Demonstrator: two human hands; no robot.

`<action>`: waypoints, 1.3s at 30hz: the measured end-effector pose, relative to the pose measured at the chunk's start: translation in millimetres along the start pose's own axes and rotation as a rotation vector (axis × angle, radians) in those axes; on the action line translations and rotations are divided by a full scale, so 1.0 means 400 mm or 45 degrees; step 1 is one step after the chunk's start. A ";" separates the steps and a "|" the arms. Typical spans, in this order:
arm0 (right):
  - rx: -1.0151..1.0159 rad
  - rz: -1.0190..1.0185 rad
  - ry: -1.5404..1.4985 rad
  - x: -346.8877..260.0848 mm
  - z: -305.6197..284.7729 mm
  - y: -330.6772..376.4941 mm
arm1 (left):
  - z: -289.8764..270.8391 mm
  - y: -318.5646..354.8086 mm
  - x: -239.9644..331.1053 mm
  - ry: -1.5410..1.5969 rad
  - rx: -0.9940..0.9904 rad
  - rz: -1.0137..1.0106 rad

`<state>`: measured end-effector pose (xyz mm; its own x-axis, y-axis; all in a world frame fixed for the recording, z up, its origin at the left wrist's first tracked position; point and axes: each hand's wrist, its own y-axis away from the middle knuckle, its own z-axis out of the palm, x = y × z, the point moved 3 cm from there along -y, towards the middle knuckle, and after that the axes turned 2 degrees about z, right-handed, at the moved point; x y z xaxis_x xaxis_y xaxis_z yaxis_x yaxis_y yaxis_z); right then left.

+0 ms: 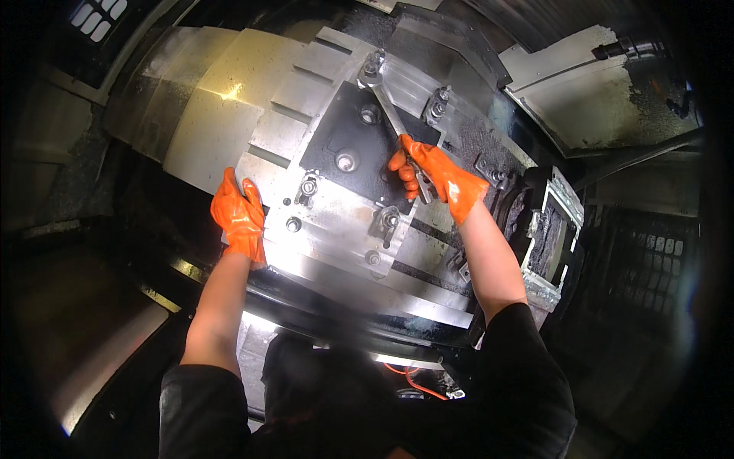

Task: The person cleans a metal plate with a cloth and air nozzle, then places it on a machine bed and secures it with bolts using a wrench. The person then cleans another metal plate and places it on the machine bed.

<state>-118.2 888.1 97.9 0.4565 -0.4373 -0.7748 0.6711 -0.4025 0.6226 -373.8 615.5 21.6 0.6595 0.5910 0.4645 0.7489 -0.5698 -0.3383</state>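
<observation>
My right hand [442, 174], in an orange rubber glove, is closed around the handle of a long metal wrench [390, 109]. The wrench slants up and left over a dark rectangular plate [325, 141] with round holes. Its far head is at a clamp nut [375, 61] by the plate's far edge; whether the jaw is seated on it I cannot tell. My left hand [238, 214], gloved alike, lies on the near left edge of the slotted metal machine table [218, 138], fingers extended and thumb apart, with nothing held.
More bolted clamps stand around the plate: one at the far right [437, 105], one near left [307, 188], one near right [388, 222]. A metal frame-like block [554, 229] sits at the table's right end. An orange hose [417, 382] shows below, near my body.
</observation>
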 end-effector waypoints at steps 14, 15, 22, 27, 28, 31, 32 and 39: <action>-0.052 0.316 -0.279 0.007 -0.041 -0.036 | 0.015 -0.006 -0.006 0.014 0.090 0.067; -0.053 0.327 -0.282 0.017 -0.045 -0.038 | 0.014 -0.006 -0.006 0.024 0.041 0.040; 0.150 0.176 -0.482 0.022 0.119 -0.037 | 0.010 -0.020 -0.007 0.042 0.025 0.021; 0.125 0.147 -0.366 0.019 0.117 -0.001 | 0.015 -0.012 -0.020 0.002 0.044 0.025; 0.141 0.162 -0.383 0.037 0.127 0.035 | 0.014 -0.012 -0.021 0.000 0.031 0.016; 0.069 0.138 -0.117 0.140 0.172 0.201 | 0.008 -0.008 -0.022 -0.005 -0.009 -0.026; -0.008 0.212 -0.102 0.166 0.203 0.265 | 0.011 -0.009 -0.021 0.003 -0.017 -0.046; -0.219 0.448 -0.221 0.267 0.354 0.364 | 0.014 -0.014 -0.010 0.000 0.004 0.011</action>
<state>-54.3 668.9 121.3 0.5799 -0.6588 -0.4793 0.5862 -0.0711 0.8070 -380.0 619.5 17.2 0.6659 0.5862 0.4615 0.7434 -0.5732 -0.3447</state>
